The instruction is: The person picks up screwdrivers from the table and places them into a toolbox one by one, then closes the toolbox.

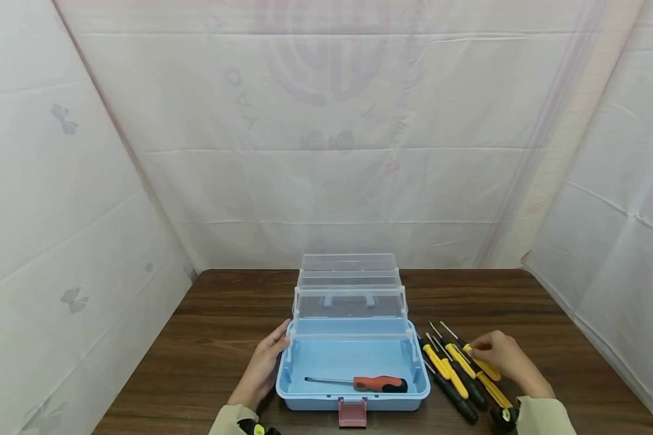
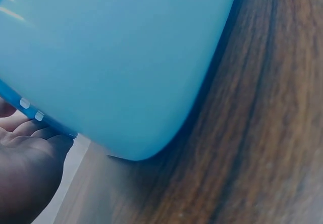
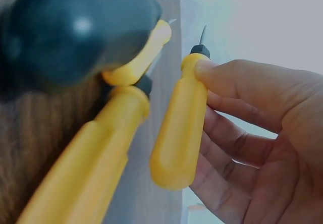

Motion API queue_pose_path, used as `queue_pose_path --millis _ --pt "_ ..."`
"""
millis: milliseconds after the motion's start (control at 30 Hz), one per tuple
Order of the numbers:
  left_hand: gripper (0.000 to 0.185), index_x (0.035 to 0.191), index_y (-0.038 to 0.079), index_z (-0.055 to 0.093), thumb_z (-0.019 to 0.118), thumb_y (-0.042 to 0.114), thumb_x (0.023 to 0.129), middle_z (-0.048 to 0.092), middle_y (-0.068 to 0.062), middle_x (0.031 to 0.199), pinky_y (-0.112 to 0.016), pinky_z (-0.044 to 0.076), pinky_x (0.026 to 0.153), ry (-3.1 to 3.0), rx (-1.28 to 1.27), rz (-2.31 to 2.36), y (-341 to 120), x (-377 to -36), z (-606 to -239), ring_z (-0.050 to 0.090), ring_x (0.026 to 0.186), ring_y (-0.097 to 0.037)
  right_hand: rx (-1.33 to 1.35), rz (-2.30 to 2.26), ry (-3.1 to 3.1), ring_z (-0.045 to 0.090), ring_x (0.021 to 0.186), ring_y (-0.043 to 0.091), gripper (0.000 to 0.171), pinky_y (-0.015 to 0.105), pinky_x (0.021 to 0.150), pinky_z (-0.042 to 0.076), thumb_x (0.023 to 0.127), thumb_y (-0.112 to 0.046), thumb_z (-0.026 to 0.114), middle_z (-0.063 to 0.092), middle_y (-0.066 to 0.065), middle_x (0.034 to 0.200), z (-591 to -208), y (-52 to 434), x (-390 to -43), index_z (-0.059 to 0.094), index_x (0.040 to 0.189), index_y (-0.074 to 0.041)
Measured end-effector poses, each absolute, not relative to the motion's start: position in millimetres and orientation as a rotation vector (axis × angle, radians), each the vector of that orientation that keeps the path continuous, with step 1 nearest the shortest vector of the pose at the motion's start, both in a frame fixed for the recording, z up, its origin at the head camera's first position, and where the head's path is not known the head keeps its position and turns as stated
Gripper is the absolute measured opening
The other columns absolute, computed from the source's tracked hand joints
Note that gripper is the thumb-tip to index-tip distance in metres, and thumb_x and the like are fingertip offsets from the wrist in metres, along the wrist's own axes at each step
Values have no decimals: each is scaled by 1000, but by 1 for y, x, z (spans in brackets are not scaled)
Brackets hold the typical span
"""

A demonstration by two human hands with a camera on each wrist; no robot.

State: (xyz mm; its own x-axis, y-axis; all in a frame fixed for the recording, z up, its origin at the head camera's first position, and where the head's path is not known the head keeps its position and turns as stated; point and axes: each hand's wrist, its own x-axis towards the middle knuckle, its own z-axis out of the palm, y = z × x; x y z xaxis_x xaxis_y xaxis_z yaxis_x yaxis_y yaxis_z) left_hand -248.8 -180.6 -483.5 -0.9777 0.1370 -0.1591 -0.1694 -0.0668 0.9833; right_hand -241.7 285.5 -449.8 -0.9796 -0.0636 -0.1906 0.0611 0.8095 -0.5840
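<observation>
toolbox (image 2: 116, 57): blurred, cut off (left wrist) | screwdriver (image 3: 179, 128) tip: hidden

Toolboxes: one, blue with clear trays (image 1: 354, 362), lower centre of the head view
Red-handled screwdrivers: one (image 1: 359, 383), inside the box
Yellow and black screwdrivers: about six (image 1: 459, 374), lower right; exact number hard to tell
Hands: two, left (image 1: 263, 365), right (image 1: 508, 359)
</observation>
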Motion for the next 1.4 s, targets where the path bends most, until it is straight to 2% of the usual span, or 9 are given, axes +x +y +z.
queue_pose_path --millis 433,867,1067,1400 --pt "54 152 5 23 40 20 103 19 -21 158 -56 23 115 2002 -35 2147 -180 -248 -482 19 145 -41 -116 -953 2816 67 87 27 30 44 71 57 88 -20 68 71 17 101 -434 280 -240 71 106 4" --pt "56 153 6 23 41 25 103 18 -21 158 -56 22 115 2014 -27 2130 -180 -247 -486 19 145 -42 -226 -992 2768 66 86 21 28 39 69 57 90 -18 66 71 14 101 -414 272 -248 70 107 3" --pt "55 153 6 22 40 22 103 17 -22 158 -57 21 115 2005 -19 2139 -176 -248 -484 17 145 -42 -285 -1004 2778 65 84 19 26 38 69 57 90 -19 66 72 11 99 -406 271 -251 71 105 2" --pt "54 152 5 24 40 23 104 19 -22 158 -58 22 115 2036 -63 2112 -177 -249 -481 18 144 -43 -360 -1019 2769 65 85 17 29 37 70 57 89 -24 67 72 9 99 -395 264 -255 72 106 -1"
